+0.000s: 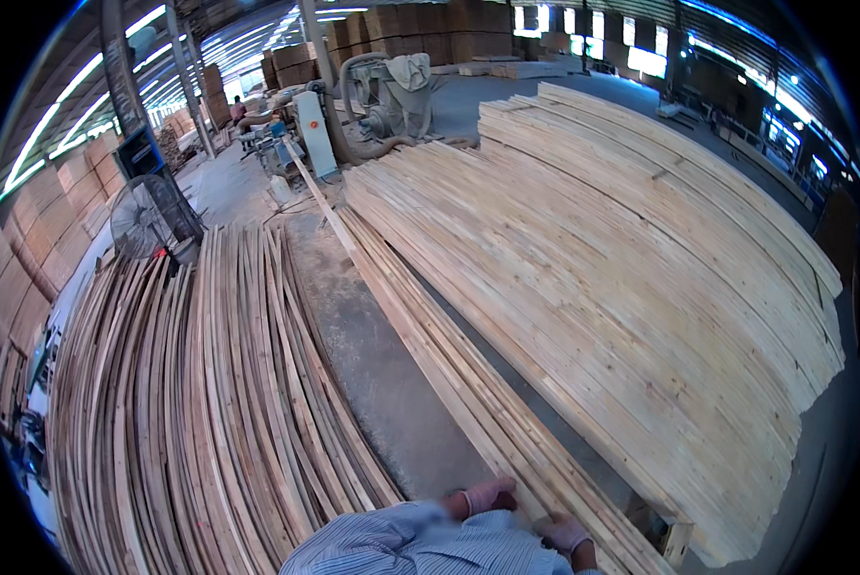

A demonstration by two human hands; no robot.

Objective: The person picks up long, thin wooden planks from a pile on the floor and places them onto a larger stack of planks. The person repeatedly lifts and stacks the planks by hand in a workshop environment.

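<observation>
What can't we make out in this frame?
All in the head view:
- Grip of the left hand and right hand: undersides hidden by the hands themselves; can't tell clasped or just resting.
- Near ends of the long wood strips by the hands: cut off by the lower edge.
- Near ends of the left-side strip pile: also cut off there.
- Distant person: too small to tell what they handle.
- Machine top: partly hidden by draped cloth.
</observation>
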